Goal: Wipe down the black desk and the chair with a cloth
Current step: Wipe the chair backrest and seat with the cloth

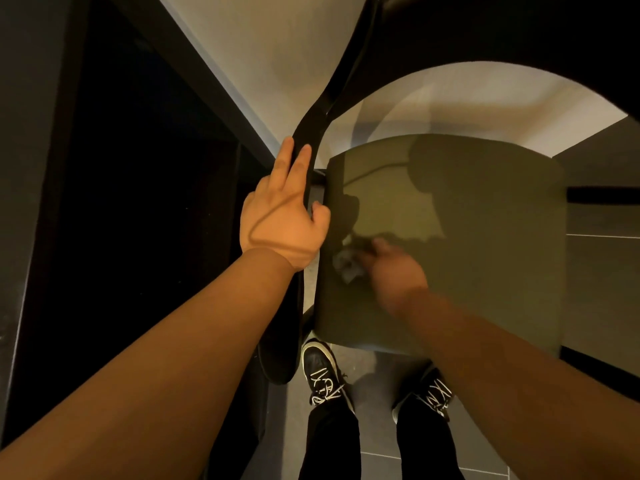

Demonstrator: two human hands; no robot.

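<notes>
The chair's olive-green seat (467, 216) lies straight below me, with its curved black armrest (308, 129) running up its left side. My left hand (280, 220) grips that armrest, fingers laid along it and the thumb hooked over the inner side. My right hand (394, 268) is blurred with motion and holds a small crumpled pale cloth (346, 265) against the left part of the seat. The black desk (104, 202) fills the left of the view, dark and featureless.
The chair's black backrest (519, 36) arches across the top right. My two black shoes with white laces (322, 372) stand on the grey tiled floor (602, 271) just in front of the seat. A pale wall (277, 46) runs behind.
</notes>
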